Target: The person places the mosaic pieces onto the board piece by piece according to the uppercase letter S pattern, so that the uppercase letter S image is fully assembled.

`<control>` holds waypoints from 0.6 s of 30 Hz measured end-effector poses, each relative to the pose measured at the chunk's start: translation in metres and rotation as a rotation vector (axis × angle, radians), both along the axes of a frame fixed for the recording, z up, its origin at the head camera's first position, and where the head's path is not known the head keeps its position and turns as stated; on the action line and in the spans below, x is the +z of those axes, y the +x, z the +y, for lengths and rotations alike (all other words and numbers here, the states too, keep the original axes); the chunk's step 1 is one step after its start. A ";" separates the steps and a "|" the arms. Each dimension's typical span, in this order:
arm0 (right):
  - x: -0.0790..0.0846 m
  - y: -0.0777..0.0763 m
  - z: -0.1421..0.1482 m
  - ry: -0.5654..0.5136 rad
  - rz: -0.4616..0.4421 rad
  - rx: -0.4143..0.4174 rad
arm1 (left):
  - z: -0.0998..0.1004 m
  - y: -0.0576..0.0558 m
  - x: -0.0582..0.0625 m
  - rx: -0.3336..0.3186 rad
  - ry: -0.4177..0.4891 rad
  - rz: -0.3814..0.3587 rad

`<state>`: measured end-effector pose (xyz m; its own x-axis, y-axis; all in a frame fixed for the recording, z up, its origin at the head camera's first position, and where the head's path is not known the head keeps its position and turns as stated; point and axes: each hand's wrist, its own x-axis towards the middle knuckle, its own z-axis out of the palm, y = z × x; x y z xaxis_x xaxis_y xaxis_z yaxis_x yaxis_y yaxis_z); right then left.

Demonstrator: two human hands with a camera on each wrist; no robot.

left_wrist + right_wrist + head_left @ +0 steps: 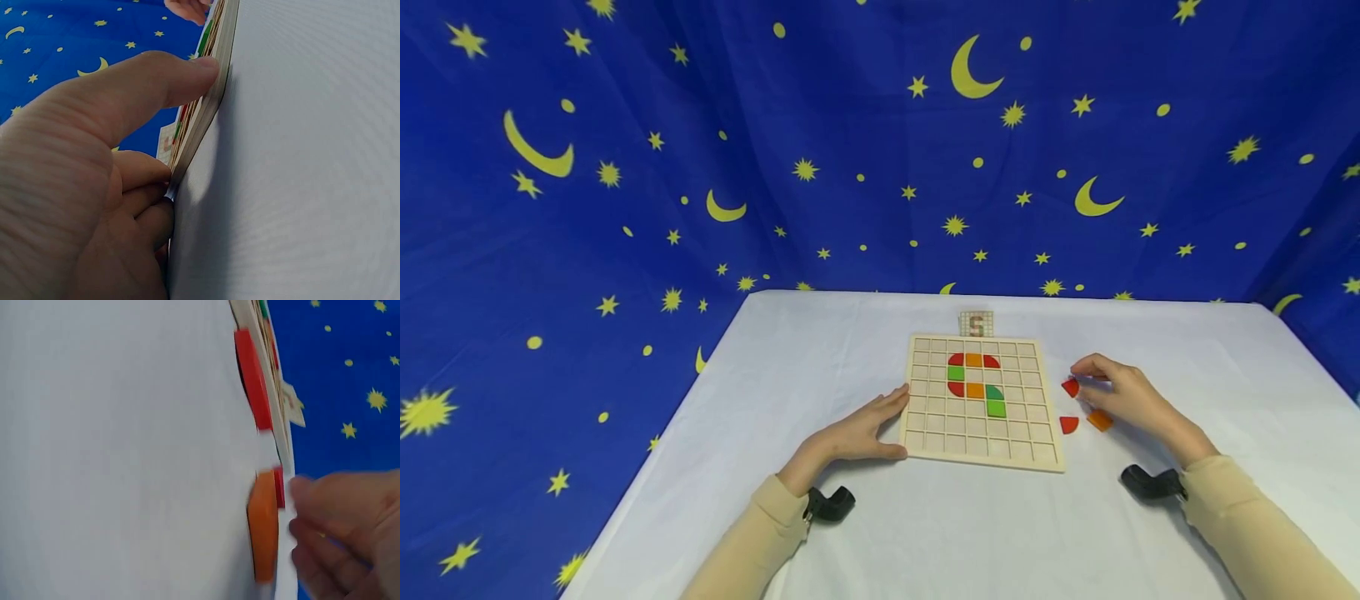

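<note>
A square wooden grid board lies on the table with several red, orange and green pieces set in its cells in a curved pattern. My left hand rests at its left edge, thumb and fingers extended against the side. To the right of the board, my right hand hovers around a red quarter-round piece, fingers loosely bent and a gap showing between index and thumb. In the right wrist view the hand is blurred beside that red piece. Nearer me lie another red quarter-round piece and an orange square.
Behind the board's far edge is a small pattern card showing a similar shape on a grid. White cloth covers the table. A blue curtain with yellow moons and stars hangs behind and at the sides. Black wrist devices sit by both sleeves.
</note>
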<state>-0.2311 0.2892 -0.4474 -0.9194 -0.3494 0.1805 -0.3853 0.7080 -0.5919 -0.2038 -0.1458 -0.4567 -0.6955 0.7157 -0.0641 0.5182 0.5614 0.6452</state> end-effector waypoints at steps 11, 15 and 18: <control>-0.008 -0.004 -0.014 0.054 -0.017 -0.001 | 0.001 0.001 0.001 0.009 -0.014 0.009; -0.009 -0.005 -0.014 0.061 -0.007 -0.005 | 0.000 0.002 0.001 0.014 -0.018 0.010; -0.007 -0.003 -0.014 0.057 -0.010 -0.007 | 0.001 0.002 0.001 0.015 -0.018 0.011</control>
<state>-0.2341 0.2757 -0.4539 -0.9235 -0.3527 0.1511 -0.3746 0.7430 -0.5546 -0.2021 -0.1452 -0.4557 -0.7068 0.7040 -0.0693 0.5169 0.5808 0.6288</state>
